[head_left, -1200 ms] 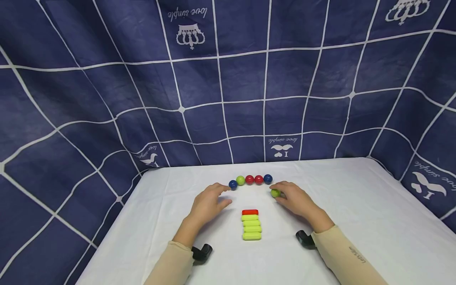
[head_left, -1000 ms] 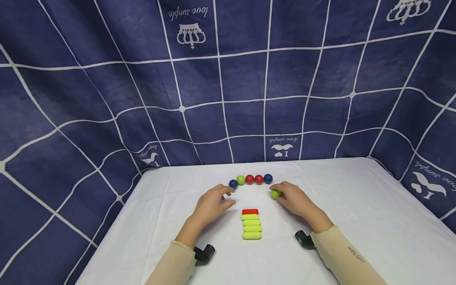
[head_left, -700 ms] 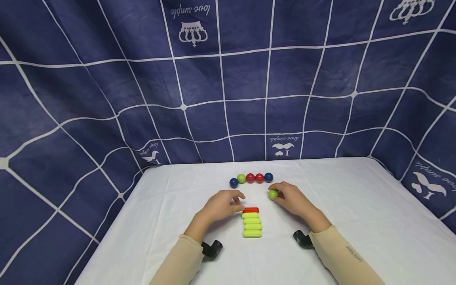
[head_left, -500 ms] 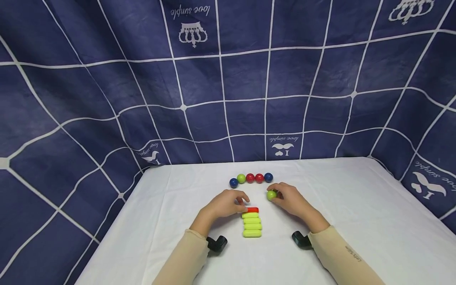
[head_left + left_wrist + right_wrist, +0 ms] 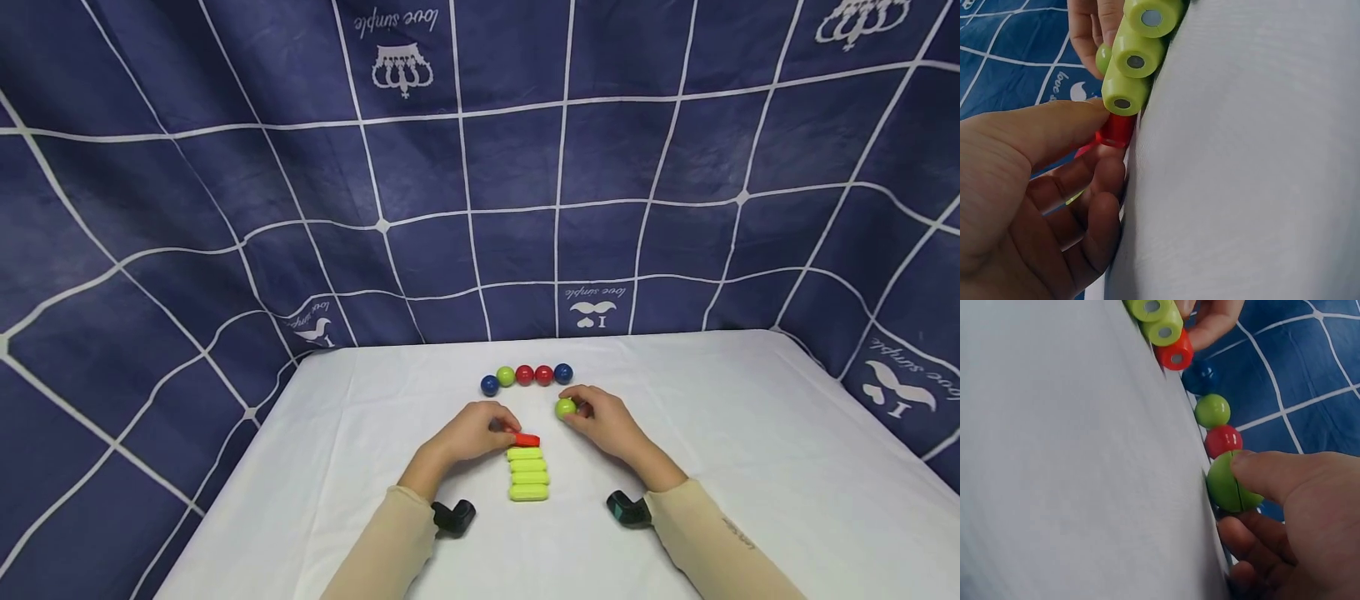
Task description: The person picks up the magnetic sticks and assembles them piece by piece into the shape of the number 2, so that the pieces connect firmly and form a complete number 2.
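My left hand (image 5: 471,432) pinches the left end of a red magnetic rod (image 5: 528,440) between thumb and fingers. The rod lies a little askew, just beyond a column of several yellow-green magnetic rods (image 5: 528,477) set side by side. Grey metal discs show on the rod ends in both wrist views. To the right, my right hand (image 5: 609,425) holds a green ball (image 5: 565,408) between thumb and fingers, low at the tabletop. A dark seam runs round this ball (image 5: 1227,481) in the right wrist view.
Behind the hands, a row of balls touches or nearly touches: blue (image 5: 490,385), green (image 5: 506,377), two red (image 5: 534,376) and another blue (image 5: 563,373). A white cloth (image 5: 675,392) covers the table. A blue checked curtain (image 5: 510,167) hangs at the back and sides.
My left hand has come from beside the left blue ball to the red rod and gripped it; the rod has shifted slightly off the column. My right hand has slid a little left with the green ball.
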`<state>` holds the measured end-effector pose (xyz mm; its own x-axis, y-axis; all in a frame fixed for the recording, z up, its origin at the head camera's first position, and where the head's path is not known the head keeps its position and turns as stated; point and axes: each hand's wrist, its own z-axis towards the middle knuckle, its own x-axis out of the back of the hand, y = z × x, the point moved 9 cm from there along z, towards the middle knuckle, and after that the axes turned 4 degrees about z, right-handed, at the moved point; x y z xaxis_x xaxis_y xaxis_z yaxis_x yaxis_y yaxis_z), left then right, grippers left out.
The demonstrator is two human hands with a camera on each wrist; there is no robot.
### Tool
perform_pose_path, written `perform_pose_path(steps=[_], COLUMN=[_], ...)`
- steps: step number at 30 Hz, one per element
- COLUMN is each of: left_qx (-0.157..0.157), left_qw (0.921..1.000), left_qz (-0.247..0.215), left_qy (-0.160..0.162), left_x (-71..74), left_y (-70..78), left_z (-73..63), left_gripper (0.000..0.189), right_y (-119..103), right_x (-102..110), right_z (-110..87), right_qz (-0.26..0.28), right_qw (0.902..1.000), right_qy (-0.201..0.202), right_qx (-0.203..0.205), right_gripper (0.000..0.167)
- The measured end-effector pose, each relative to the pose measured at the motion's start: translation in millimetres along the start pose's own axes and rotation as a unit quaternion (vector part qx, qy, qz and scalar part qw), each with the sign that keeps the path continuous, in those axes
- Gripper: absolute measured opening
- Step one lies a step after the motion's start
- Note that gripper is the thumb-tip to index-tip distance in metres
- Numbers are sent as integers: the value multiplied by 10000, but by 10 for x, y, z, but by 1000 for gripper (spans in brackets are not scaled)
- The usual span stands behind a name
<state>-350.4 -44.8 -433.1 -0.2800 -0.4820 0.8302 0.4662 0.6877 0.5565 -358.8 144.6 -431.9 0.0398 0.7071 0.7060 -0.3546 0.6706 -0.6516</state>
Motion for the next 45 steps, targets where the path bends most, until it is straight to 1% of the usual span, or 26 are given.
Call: perform_pose_path(steps=[5,7,10,14,16,19,24,30,36,45], left_qx=[124,181,187,297,361,433,462,329,219,228], left_qw=[9999,9998,9993,9972,9962,9951,9934,9924,9918,9905], left_qz=[-29,12,65,10,-27,-57,-178,-295,-564,-625], left_qy=[2,70,313,679,795,887,1034,1145,1130,1204], left_x=[-42,-48,-35,-3,2,-3,7,33,25,30], left_y=[-39,-58,-84,-136,-158,-178,-188,-164,-159,-193], left_z=[10,13,26,44,44,36,25,35,39,44], left_gripper=[17,17,17,18,19,19,20,21,19,20], right_y=[43,47,46,44,42,45,43,4,-30,-35], right_x=[-9,-16,-21,-30,-42,-69,-116,-131,-141,-152], right_z=[-16,-22,-21,-12,-14,-24,-32,-30,-30,-32], right_qz=[-12,-24,-3,100,139,199,328,488,542,499], right_qw=[9999,9998,9998,9998,9998,9997,9988,9979,9973,9976], right_qy=[156,171,196,194,126,-36,-270,-407,-483,-482], right_qx=[-34,-28,-13,-25,-54,-136,-243,-160,-55,-57], right_gripper=[31,32,32,31,32,32,31,29,30,31])
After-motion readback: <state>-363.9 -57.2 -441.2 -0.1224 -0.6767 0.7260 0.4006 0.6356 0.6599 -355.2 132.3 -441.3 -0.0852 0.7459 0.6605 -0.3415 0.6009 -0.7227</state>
